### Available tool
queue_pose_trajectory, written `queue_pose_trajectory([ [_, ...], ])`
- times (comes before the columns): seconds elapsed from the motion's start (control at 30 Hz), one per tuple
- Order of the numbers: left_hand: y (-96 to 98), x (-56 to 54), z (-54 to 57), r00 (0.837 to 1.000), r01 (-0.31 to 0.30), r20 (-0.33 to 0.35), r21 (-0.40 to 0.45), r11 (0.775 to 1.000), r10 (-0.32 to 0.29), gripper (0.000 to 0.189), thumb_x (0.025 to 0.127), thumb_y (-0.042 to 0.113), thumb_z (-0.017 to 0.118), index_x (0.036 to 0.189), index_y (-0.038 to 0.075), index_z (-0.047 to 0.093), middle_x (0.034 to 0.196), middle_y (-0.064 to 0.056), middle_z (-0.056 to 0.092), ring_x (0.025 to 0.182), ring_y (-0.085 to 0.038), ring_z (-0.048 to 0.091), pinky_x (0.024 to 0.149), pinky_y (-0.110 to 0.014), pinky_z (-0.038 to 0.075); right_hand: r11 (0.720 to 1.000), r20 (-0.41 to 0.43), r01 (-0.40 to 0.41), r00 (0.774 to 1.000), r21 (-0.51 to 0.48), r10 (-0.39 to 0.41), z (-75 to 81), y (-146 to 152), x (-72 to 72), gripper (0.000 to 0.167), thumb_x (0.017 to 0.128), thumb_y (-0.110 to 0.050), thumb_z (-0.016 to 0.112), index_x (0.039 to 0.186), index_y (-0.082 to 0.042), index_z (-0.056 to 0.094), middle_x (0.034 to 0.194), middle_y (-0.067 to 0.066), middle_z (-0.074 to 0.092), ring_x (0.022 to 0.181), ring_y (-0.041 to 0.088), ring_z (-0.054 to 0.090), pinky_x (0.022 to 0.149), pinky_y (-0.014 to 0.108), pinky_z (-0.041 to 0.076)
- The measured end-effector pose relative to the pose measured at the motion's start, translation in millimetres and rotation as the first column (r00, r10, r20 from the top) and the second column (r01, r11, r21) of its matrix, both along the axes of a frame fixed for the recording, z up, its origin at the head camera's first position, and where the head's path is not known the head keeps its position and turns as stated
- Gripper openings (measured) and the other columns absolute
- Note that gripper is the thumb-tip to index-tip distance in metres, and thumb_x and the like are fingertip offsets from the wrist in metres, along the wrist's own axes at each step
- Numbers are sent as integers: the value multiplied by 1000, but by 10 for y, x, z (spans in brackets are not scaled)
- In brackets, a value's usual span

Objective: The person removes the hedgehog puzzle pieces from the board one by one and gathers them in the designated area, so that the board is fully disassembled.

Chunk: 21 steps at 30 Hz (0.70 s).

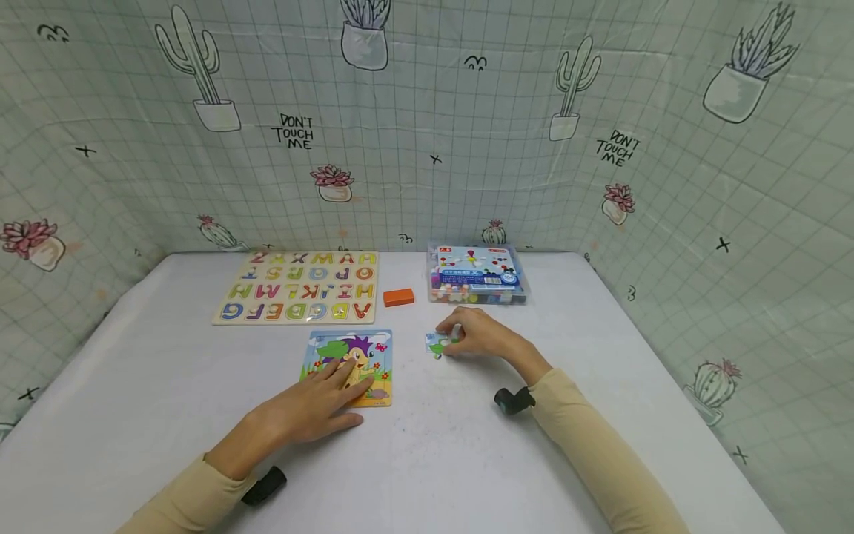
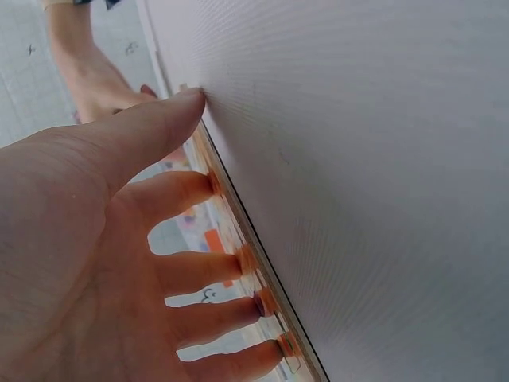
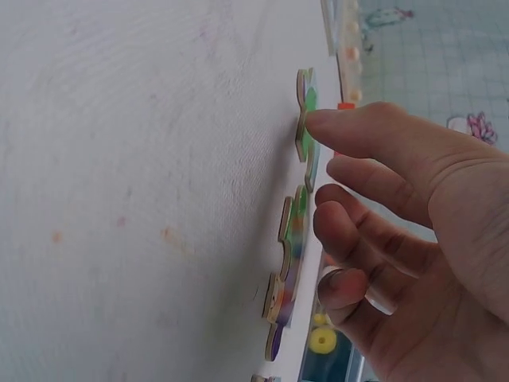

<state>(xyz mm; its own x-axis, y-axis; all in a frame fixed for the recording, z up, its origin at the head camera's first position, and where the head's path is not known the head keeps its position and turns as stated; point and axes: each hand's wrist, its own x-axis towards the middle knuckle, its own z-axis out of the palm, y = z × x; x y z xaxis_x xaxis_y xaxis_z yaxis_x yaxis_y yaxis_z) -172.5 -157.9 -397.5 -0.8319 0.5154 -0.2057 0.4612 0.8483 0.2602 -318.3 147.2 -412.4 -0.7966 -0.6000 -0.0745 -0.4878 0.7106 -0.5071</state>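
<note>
My left hand (image 1: 313, 404) lies spread over a square picture puzzle (image 1: 383, 356) that shows a purple-haired cartoon hedgehog. Its fingertips rest on the puzzle's face while the thumb sits on the table beside the lower edge. In the left wrist view the fingers (image 2: 199, 274) reach over the board's thin edge. To the right, my right hand (image 1: 483, 334) pinches a blue-and-green puzzle piece (image 1: 434, 340) between thumb and forefinger. The right wrist view has the thumb against this green piece (image 3: 306, 127), with the other fingers curled behind. More loose pieces (image 3: 290, 239) lie just past it.
A wooden alphabet board (image 1: 293, 289) lies at the back left. Right of it are an orange block (image 1: 399, 297) and a clear plastic case (image 1: 477, 274) with coloured parts inside. Patterned cloth (image 1: 400, 111) hangs behind the white table (image 1: 427, 460).
</note>
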Motion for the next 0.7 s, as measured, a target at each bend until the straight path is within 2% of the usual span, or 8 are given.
queue_pose_trajectory([
  [0.3,1,-15,1,1000,8,-13,-12,1000,-9,60,99,41,55,151,16,40,160,-24,26,147,-47,24,116,-61,28,999,-8,-47,999,-10,47,3,-171,75,36,84,-21,78,118,-10,72,105,4,65,71,9,50,65,20,43],
  [0.6,-19,-23,-9,999,37,-35,-2,999,-37,56,99,39,55,149,18,43,157,-26,29,144,-50,27,113,-62,31,996,-24,-94,995,-3,94,-2,-494,200,34,86,-22,76,118,-11,72,109,2,67,82,11,53,73,22,46],
  [0.7,-12,-25,-2,998,41,-40,0,999,-41,55,99,39,55,149,19,43,157,-27,29,144,-50,28,113,-62,31,994,-30,-109,994,-3,109,5,-583,232,34,86,-22,75,119,-12,71,108,2,67,81,11,53,73,22,46],
])
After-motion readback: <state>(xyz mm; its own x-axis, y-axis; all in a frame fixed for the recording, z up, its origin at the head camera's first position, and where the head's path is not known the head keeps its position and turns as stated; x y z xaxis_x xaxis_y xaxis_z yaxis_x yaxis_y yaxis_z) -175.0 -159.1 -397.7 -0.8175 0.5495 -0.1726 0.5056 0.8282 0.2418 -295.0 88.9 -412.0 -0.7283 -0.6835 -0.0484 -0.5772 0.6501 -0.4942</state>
